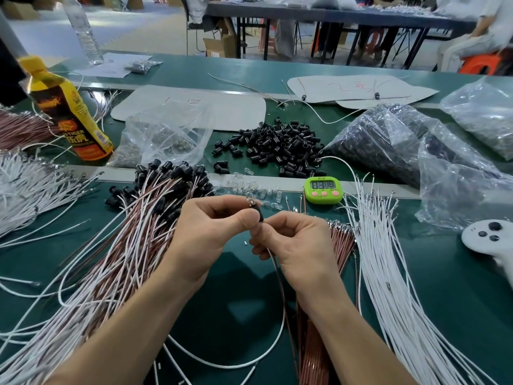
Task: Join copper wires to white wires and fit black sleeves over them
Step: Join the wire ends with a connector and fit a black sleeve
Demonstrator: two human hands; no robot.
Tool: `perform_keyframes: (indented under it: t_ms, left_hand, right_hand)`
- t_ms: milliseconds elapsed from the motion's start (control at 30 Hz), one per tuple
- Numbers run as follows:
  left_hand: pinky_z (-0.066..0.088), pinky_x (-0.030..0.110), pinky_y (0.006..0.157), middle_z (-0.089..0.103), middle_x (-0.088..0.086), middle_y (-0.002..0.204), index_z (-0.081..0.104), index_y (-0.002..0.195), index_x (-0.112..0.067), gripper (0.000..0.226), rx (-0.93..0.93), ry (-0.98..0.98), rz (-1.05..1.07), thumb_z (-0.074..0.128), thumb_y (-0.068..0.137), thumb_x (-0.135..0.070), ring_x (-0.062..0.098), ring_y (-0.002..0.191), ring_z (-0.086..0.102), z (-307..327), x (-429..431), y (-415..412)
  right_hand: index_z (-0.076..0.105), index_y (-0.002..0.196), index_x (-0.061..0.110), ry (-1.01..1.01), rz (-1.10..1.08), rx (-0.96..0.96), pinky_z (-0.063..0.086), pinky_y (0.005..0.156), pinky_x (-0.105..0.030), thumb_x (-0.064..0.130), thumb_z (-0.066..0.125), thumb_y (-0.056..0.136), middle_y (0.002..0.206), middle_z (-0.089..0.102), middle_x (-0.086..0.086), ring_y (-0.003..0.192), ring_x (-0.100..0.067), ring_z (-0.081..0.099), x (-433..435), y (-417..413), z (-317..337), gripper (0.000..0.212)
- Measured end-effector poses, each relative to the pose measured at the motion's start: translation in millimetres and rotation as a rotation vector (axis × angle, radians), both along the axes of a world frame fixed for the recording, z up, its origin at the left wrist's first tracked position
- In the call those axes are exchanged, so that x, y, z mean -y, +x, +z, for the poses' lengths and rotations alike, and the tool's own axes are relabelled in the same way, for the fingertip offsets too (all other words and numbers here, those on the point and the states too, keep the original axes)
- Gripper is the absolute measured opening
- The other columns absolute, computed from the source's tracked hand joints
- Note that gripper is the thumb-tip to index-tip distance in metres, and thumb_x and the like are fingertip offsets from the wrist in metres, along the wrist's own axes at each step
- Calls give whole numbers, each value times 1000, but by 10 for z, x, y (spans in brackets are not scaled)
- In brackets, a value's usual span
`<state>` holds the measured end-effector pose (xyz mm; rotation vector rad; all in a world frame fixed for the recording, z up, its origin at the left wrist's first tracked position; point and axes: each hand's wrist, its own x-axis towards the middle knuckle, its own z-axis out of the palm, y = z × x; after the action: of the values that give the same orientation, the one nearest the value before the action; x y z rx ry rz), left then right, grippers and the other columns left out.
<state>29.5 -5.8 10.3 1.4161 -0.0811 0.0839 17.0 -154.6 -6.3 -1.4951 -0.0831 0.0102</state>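
My left hand [213, 229] pinches a black sleeve [259, 213] with metal terminals showing at its top end. Just right of it, my right hand [294, 245] pinches a copper wire [280, 279] and a white wire [281, 329] right below the sleeve; both hang down towards me. A loose pile of black sleeves [280, 145] lies further back. Finished wire pairs with black sleeves [155, 207] are heaped on the left. Loose white wires [388, 268] fan out at the right, beside a copper wire bundle [340, 240].
A green timer [323, 190] stands behind my hands. A yellow bottle [69, 112] is at the back left, and plastic bags [416, 145] of parts are at the back right. A white controller [491, 237] lies at the right edge. Small clear parts [249, 187] are scattered by the timer.
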Motion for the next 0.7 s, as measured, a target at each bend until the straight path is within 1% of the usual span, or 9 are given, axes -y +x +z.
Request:
perform_keyframes:
  t_ms: [100,167,233,300,367,400,533,633,700]
  left_hand:
    - [50,13,64,76,-3,73,84,81,-26,14,30,-27,84,79,71,-17,3,66,65,4,-15,10]
    - [49,14,63,76,-3,71,84,78,-28,11,41,-28,140,80,72,-20,5,64,62,5,-33,31]
    - [49,16,62,75,-2,70,83,76,-27,11,29,-24,156,85,68,-19,6,64,62,4,-45,45]
    - [51,17,64,75,-1,70,84,77,-27,17,-5,-26,138,90,61,-27,8,65,61,1,-45,47]
    - [51,19,67,74,0,70,84,79,-25,26,-51,-54,115,85,57,-38,10,65,61,-5,-44,48]
    - [51,20,68,73,0,69,84,79,-24,29,-74,-67,101,83,56,-40,10,64,61,-9,-43,49]
    - [50,21,68,72,1,68,84,80,-22,24,-108,-68,59,81,60,-35,11,63,59,-12,-35,41]
    - [50,21,67,71,1,66,84,78,-22,15,-114,-47,50,88,64,-24,11,62,58,-10,-38,48]
    - [50,19,64,71,0,65,83,76,-22,9,-115,-38,53,83,68,-19,11,61,58,-9,-33,50]
  right_hand:
    - [79,69,22,-25,-16,-19,52,53,-23,21,82,78,67,75,-8,56,-17,69,-5,-2,-8,10]
    - [79,69,22,-34,-21,-26,51,53,-23,16,82,80,67,75,-8,55,-16,68,-4,7,-22,13]
    - [79,69,21,-43,-21,-21,52,54,-23,11,83,82,67,75,-9,56,-16,68,2,15,-27,17]
    - [79,70,18,-40,-23,-15,52,55,-23,8,83,83,66,75,-10,56,-17,67,4,18,-25,17]
    - [79,72,13,-19,-29,-15,54,56,-24,6,83,83,67,75,-12,58,-18,68,-1,19,-20,14]
    - [78,73,11,-8,-34,-17,54,56,-24,5,83,84,67,75,-12,58,-18,68,-6,19,-19,13]
    - [80,73,17,-7,-35,-21,55,57,-24,5,81,86,69,76,-10,59,-17,70,-16,18,5,17]
    - [80,74,19,12,-42,-27,55,57,-23,3,82,85,70,76,-10,61,-17,71,-22,17,13,19]
    - [80,77,19,38,-54,-29,55,58,-22,2,83,82,72,77,-9,63,-17,73,-29,13,14,18]
